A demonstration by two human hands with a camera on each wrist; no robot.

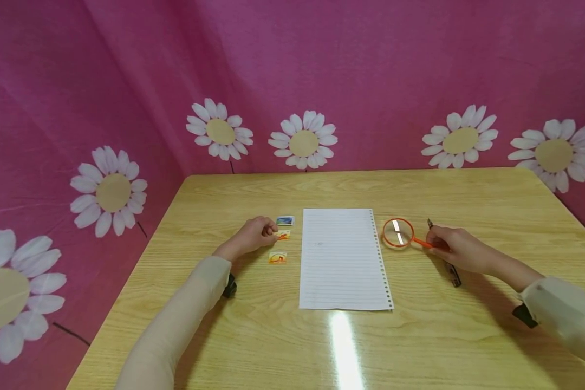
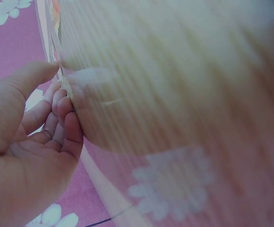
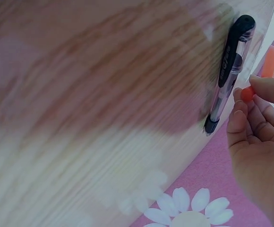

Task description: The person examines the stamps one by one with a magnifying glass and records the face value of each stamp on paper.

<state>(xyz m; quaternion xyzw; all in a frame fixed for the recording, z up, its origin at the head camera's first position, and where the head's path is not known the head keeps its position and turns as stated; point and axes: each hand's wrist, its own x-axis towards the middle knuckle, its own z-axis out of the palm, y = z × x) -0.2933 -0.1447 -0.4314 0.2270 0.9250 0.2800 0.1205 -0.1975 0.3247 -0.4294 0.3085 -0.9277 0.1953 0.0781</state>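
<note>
At the left of the table my left hand point(image 1: 253, 234) has its fingers curled, with thumb and fingertips at the left edge of a small orange-and-yellow stamp point(image 1: 284, 235). In the left wrist view the hand point(image 2: 47, 113) meets the tabletop, and the contact is partly hidden. A blue stamp point(image 1: 285, 221) lies just beyond, and another orange stamp point(image 1: 278, 258) lies nearer. My right hand point(image 1: 463, 249) pinches the handle of an orange-rimmed magnifying glass point(image 1: 413, 239). Its red handle end shows between thumb and fingers point(image 3: 260, 123) in the right wrist view. A pen point(image 3: 229, 71) lies beside that hand.
A lined sheet of paper point(image 1: 343, 260) with punched holes along its right edge lies between the hands. The wooden table point(image 1: 253, 336) meets a pink flowered cloth point(image 1: 370, 81) at the back and left. Light glares off the tabletop below the paper.
</note>
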